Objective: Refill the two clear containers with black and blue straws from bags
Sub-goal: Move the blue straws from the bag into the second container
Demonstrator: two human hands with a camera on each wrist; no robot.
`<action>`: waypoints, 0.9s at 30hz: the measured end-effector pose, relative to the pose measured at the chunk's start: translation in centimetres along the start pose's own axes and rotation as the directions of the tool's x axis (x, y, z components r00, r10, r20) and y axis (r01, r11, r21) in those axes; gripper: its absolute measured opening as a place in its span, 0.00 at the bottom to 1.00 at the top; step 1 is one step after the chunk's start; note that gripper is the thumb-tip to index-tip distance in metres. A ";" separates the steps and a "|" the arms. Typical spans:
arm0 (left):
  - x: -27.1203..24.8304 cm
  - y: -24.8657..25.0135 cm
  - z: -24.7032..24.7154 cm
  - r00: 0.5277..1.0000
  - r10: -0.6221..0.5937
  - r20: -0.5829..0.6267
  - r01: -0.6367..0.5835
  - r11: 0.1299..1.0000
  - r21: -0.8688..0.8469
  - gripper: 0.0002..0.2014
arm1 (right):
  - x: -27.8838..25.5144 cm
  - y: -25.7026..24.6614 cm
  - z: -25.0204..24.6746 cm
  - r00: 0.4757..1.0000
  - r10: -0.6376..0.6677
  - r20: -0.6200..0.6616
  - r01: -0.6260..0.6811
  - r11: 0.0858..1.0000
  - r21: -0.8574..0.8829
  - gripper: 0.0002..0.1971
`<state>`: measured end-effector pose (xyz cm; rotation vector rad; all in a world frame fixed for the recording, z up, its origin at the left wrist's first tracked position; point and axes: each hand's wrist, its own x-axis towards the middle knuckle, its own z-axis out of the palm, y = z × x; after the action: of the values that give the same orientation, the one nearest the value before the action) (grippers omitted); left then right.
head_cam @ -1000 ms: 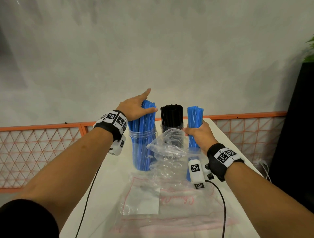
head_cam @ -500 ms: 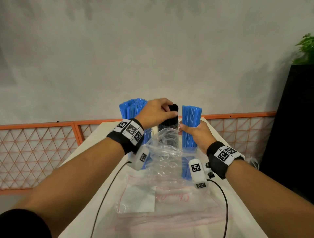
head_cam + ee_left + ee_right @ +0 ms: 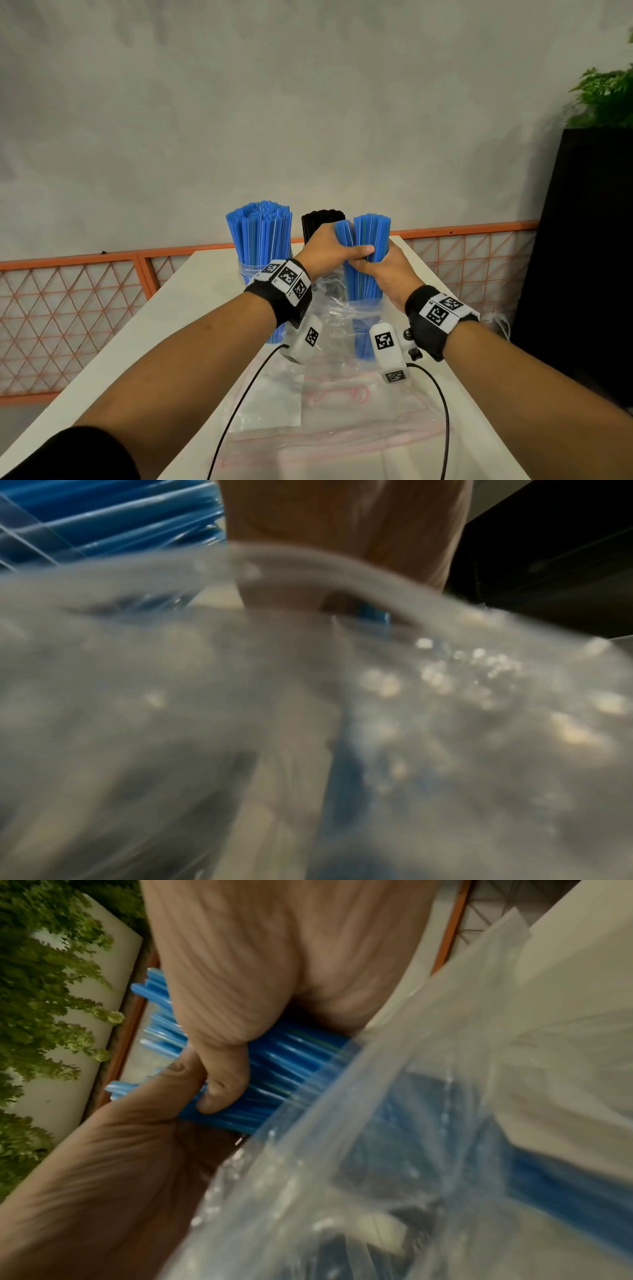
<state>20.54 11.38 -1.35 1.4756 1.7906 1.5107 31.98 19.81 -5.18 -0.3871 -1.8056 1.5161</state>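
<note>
The left hand (image 3: pixel 323 251) has come over from the black straws (image 3: pixel 322 222) and now wraps its fingers round the bunch of blue straws (image 3: pixel 368 260), taking a small part of it. The right hand (image 3: pixel 385 270) still has a closed grip on the same bunch, which stands in the plastic bag (image 3: pixel 342 318) on the tabletop (image 3: pixel 191 308). I think some straws go next into the clear container (image 3: pixel 260 274), which already looks full of blue.

The right wrist view shows the fingers (image 3: pixel 222 1085) pressed on the straws. The left wrist view is mostly blurry bag.
</note>
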 end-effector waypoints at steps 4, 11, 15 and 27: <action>0.2 0.2 0.0 1.000 -0.015 0.007 0.015 1.000 0.008 0.20 | -0.1 0.4 -0.2 1.000 0.007 -0.012 -0.007 1.000 0.022 0.24; 0.4 1.2 -0.6 0.999 -0.038 0.002 0.038 0.999 0.024 0.16 | 0.4 0.6 -0.5 0.999 0.017 -0.036 -0.015 0.999 0.049 0.15; 0.8 1.6 -1.2 0.999 -0.032 0.004 0.031 0.997 0.075 0.05 | 0.6 0.5 -0.3 0.999 0.012 -0.038 -0.010 0.998 0.057 0.14; 0.0 -1.0 -0.9 0.999 -0.018 -0.035 0.017 0.999 -0.041 0.03 | 0.8 1.3 -0.1 0.994 0.042 -0.096 -0.044 0.999 -0.022 0.05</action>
<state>19.34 11.09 -1.94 1.4185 1.7773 1.5653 31.26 20.72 -6.13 -0.5047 -1.7519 1.4807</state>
